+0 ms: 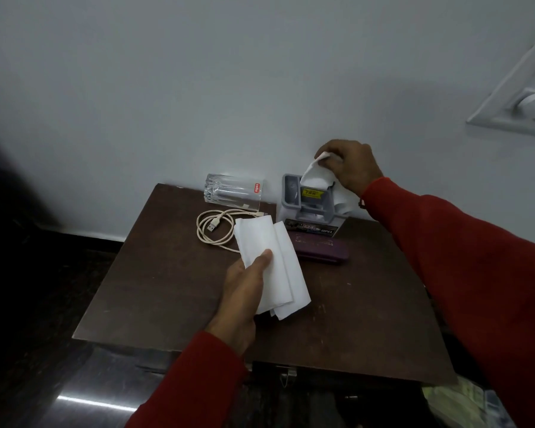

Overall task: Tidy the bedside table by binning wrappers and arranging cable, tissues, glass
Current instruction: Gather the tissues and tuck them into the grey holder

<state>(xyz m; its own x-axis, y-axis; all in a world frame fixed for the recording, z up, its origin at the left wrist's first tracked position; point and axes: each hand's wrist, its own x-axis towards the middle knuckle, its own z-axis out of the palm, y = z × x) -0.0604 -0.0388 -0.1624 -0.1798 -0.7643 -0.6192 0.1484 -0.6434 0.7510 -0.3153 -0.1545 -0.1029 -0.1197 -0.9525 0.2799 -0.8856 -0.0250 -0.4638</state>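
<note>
My left hand [244,291] grips a stack of folded white tissues [275,264] above the middle of the dark wooden bedside table [155,291]. At the back of the table my right hand [349,165] pinches another white tissue [315,177] over a grey holder box [306,211]; part of that tissue hangs down the box's right side. A coiled cream USB cable [212,230] lies left of the held tissues. Behind it a clear drinking glass [232,193] with a red sticker lies on its side near the wall.
A dark purple flat case [322,248] lies in front of the grey box. The table stands against a pale wall, with a drawer latch [286,375] at its front. Dark floor is to the left. A wall switch plate [525,100] is at the upper right.
</note>
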